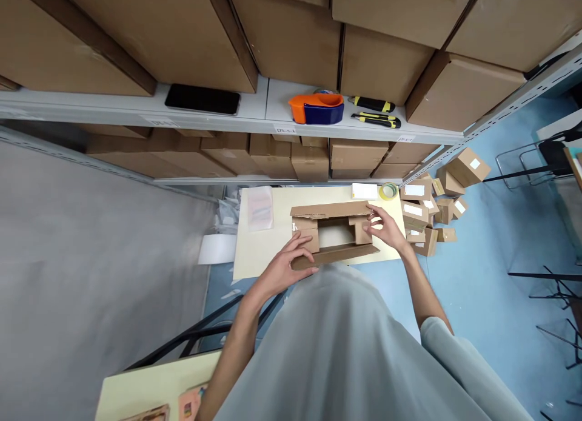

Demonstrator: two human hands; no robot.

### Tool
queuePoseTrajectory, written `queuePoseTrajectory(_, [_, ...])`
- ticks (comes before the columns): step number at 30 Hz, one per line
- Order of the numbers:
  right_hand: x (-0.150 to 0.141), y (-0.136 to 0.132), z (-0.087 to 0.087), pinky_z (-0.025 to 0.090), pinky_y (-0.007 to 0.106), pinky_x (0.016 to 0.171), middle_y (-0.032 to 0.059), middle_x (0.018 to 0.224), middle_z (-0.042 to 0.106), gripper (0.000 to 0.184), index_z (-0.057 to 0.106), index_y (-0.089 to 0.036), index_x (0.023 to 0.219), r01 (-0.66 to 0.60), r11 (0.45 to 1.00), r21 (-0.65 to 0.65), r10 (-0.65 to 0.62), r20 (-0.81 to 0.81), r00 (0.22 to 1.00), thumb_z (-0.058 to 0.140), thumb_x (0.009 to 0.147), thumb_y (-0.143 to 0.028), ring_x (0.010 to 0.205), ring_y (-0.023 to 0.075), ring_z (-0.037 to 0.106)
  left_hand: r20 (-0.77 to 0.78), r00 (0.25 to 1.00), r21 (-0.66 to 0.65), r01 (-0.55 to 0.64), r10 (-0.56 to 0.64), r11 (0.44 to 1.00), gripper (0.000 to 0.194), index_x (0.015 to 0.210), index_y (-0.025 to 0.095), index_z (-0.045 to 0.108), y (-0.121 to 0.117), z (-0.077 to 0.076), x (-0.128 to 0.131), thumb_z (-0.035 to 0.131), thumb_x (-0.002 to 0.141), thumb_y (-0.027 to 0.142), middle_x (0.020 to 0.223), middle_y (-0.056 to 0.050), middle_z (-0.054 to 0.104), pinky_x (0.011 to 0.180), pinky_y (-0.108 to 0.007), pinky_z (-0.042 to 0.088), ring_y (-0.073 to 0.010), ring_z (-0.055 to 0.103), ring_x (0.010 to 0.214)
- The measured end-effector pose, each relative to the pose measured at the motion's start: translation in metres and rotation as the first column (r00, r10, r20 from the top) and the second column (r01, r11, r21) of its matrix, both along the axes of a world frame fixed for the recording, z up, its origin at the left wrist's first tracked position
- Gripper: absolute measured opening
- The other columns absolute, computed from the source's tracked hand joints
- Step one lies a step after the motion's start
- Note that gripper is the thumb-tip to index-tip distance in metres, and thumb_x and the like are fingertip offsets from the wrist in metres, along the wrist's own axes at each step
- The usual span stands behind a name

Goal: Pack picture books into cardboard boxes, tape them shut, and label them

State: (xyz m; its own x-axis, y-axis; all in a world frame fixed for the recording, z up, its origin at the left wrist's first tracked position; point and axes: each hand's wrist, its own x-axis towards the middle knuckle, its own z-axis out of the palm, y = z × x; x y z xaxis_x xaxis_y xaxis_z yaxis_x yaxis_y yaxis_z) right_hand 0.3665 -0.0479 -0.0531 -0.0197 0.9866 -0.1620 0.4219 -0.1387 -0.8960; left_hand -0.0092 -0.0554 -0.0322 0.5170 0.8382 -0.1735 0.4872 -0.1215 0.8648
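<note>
A small brown cardboard box (pixel 336 252) with its top flaps folded out lies on the cream table (pixel 282 193) in front of me. Its opening faces up and shows a pale surface inside; whether that is the box's bottom or the table, I cannot tell. My left hand (pixel 287 264) holds the box's near left corner, fingers over the left flap and thumb by the near flap. At the right end, my right hand (pixel 385 227) grips the far right corner, fingertips and thumb against the side flap.
A white box (pixel 364 191) and a tape roll (pixel 388 191) sit at the table's far edge. The shelf above holds a phone (pixel 202 99), an orange-and-blue tape dispenser (pixel 317 108), cutters (pixel 375 104) and large cartons. Small labelled boxes (pixel 416 210) are piled on the floor at right.
</note>
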Motion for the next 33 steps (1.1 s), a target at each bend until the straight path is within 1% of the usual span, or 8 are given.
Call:
queuePoseTrajectory(4, [-0.01,-0.003,-0.005,0.06,0.048,0.107,0.0103,0.128,0.06,0.051,0.074,-0.03,0.136,-0.032,0.996,0.082,0.007,0.288,0.958,0.084,0.09,-0.049,0.12,0.0291,0.065,-0.012,0.986,0.042,-0.168,0.168,0.985,0.039,0.102,0.028,0.079,0.001,-0.008,0.004,0.076,0.091,0.065,0.154,-0.014,0.063,0.121,-0.052,0.053,-0.0354,0.057,0.15])
queuePoseTrajectory(8, [-0.006,-0.009,-0.011,0.062,0.045,0.103,0.0101,0.127,0.06,0.039,0.079,-0.03,0.127,-0.012,0.993,0.115,-0.014,0.222,0.975,0.066,0.104,-0.058,0.114,0.0265,0.068,-0.057,0.925,0.157,-0.363,0.376,0.918,0.06,0.144,0.027,0.066,0.01,-0.022,0.012,0.076,0.094,0.058,0.165,-0.016,0.048,0.125,-0.054,0.049,-0.0362,0.052,0.153])
queuePoseTrajectory(11, [0.0,-0.014,-0.018,0.063,0.044,0.103,0.0111,0.131,0.062,0.049,0.082,-0.027,0.123,0.009,0.995,0.103,-0.023,0.127,0.992,0.047,0.112,-0.06,0.116,0.0247,0.069,-0.073,0.925,0.212,-0.351,0.373,0.912,0.051,0.14,0.026,0.07,0.015,-0.033,0.019,0.072,0.098,0.054,0.168,-0.017,0.046,0.129,-0.057,0.043,-0.039,0.048,0.156])
queuePoseTrajectory(14, [-0.003,-0.019,-0.028,0.067,0.04,0.094,0.0116,0.135,0.062,0.046,0.081,-0.027,0.124,0.068,0.995,0.079,-0.072,0.052,0.996,0.06,0.105,-0.063,0.122,0.0256,0.068,-0.083,0.914,0.192,-0.377,0.398,0.906,0.046,0.135,0.026,0.073,0.017,-0.045,0.026,0.071,0.099,0.054,0.164,-0.016,0.051,0.128,-0.055,0.045,-0.0384,0.051,0.154])
queuePoseTrajectory(17, [-0.015,-0.02,-0.039,0.069,0.037,0.088,0.0117,0.134,0.064,0.046,0.078,-0.026,0.124,0.184,0.978,0.093,-0.186,0.007,0.983,0.071,0.097,-0.063,0.122,0.0256,0.068,-0.057,0.879,0.115,-0.466,0.474,0.877,0.067,0.153,0.025,0.061,0.017,-0.059,0.032,0.075,0.096,0.055,0.165,-0.017,0.052,0.13,-0.054,0.043,-0.0369,0.05,0.156])
queuePoseTrajectory(21, [-0.031,-0.022,-0.046,0.069,0.039,0.092,0.0127,0.135,0.07,0.045,0.073,-0.024,0.126,0.274,0.957,0.093,-0.274,-0.009,0.962,0.067,0.099,-0.06,0.117,0.0253,0.072,0.037,0.812,-0.066,-0.579,0.582,0.813,0.099,0.171,0.019,0.037,0.015,-0.077,0.041,0.079,0.091,0.059,0.172,-0.02,0.047,0.133,-0.053,0.039,-0.0362,0.047,0.159])
queuePoseTrajectory(27, [-0.04,-0.03,-0.031,0.068,0.041,0.094,0.0129,0.141,0.073,0.042,0.072,-0.024,0.125,0.324,0.941,0.102,-0.325,-0.008,0.946,0.063,0.102,-0.058,0.115,0.0264,0.075,0.039,0.743,-0.053,-0.666,0.668,0.744,0.091,0.163,0.018,0.051,0.008,-0.075,0.042,0.079,0.091,0.065,0.167,-0.017,0.055,0.134,-0.05,0.038,-0.0351,0.052,0.156])
queuePoseTrajectory(33, [-0.036,-0.025,-0.033,0.065,0.037,0.09,0.0102,0.129,0.078,0.043,0.07,-0.024,0.126,0.263,0.961,0.079,-0.27,0.089,0.959,0.057,0.104,-0.058,0.106,0.0243,0.076,0.038,0.782,-0.056,-0.62,0.623,0.782,0.089,0.162,0.017,0.051,0.006,-0.078,0.049,0.074,0.093,0.068,0.16,-0.017,0.062,0.13,-0.049,0.044,-0.0336,0.06,0.148])
